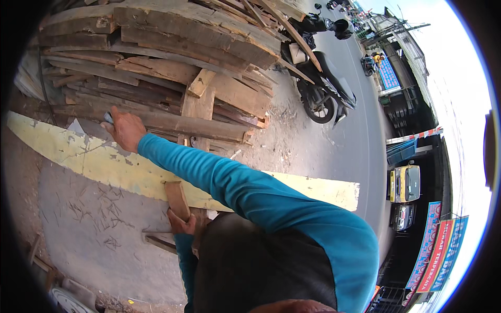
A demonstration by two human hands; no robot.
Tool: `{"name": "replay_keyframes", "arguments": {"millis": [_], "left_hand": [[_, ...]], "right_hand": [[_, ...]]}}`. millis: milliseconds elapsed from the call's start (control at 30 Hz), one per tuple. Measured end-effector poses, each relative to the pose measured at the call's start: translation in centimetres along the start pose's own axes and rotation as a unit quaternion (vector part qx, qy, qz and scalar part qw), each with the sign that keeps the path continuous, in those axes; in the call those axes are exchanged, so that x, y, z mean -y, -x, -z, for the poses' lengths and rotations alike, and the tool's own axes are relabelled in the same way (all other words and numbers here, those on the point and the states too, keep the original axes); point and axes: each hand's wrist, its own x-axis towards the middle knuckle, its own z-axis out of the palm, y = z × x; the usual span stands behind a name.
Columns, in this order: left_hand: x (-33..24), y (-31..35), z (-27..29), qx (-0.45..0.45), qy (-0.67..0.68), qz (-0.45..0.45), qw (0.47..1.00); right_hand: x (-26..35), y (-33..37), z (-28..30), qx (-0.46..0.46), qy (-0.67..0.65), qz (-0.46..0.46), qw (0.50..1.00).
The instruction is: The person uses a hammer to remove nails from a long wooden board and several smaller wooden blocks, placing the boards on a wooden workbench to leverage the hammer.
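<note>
A long board with worn pale-yellow paint (125, 167) stretches across the middle, passing under my right forearm. My right hand (127, 129) reaches out to the far left, past the board's far edge. Its fingers are closed on a small grey object (108, 118), too little of which shows to name. My left hand (182, 223) grips the near end of a short brown wood block (177, 201), whose other end rests on or against the yellow board. My body hides part of the left arm and the wood beside that hand.
Stacked rough timber (193, 31) fills the far left, with a short upright piece (198, 104) at its front. Thin dark nail-like bits (99, 203) are strewn over the grey ground. A parked motorcycle (323, 83) stands beside the road (360, 120); a yellow truck (405, 183) is across it.
</note>
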Motion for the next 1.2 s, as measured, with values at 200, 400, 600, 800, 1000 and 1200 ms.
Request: {"name": "replay_keyframes", "arguments": {"millis": [200, 400, 600, 800, 1000, 1200], "left_hand": [[0.5, 0.0, 0.0, -0.021, -0.013, -0.009, 1.000], [0.3, -0.4, -0.1, -0.006, 0.015, -0.013, 1.000], [-0.6, -0.1, 0.5, -0.032, 0.028, -0.017, 0.999], [-2.0, -0.5, 0.5, -0.020, 0.024, 0.054, 0.998], [-1.8, 0.1, 0.9, -0.034, 0.016, 0.069, 0.997], [-1.8, 0.0, 0.9, -0.033, 0.034, 0.072, 0.996]], "right_hand": [[1.6, 4.5, 2.1, -0.014, -0.039, 0.073, 0.996], [2.5, 8.8, 3.0, 0.029, -0.035, 0.132, 0.990], [3.1, 11.1, 1.9, 0.095, -0.042, 0.197, 0.975], [-1.2, 2.1, 6.9, 0.041, -0.044, 0.047, 0.997], [-1.0, 0.3, 6.0, 0.106, -0.134, -0.117, 0.978], [0.6, -0.4, 3.5, 0.253, -0.055, 0.081, 0.962]]}}
